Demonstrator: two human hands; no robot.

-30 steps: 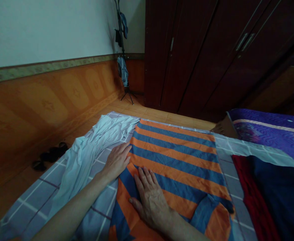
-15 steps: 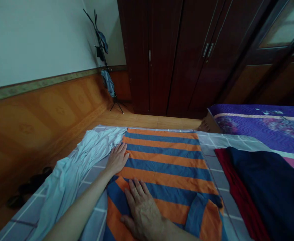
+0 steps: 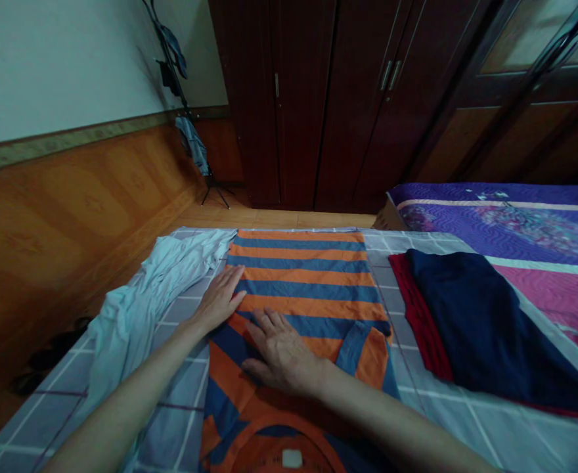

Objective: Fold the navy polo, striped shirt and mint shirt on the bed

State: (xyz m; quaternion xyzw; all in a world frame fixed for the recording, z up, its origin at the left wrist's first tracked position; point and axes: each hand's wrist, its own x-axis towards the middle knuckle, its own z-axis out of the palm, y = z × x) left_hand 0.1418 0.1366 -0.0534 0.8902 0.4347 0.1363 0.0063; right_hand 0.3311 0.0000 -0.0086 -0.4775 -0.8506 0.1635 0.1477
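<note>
In the head view, the striped shirt (image 3: 313, 289) reaches the far edge of the bed (image 3: 417, 394). The left hand (image 3: 221, 301) and right hand (image 3: 283, 351) rest on it, fingers extended, gripping nothing; light, flat pressure should smooth best.

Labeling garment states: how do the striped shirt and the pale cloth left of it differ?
- Pattern: the striped shirt has orange and blue bands; the pale cloth looks plain.
- Pose: the shirt is spread mostly flat; the pale cloth is bunched and wrinkled.
- Hands: the left hand is at the shirt's left edge, the right hand over the shirt; neither is on the pale cloth.
Shared: both lie on the checked sheet.
</note>
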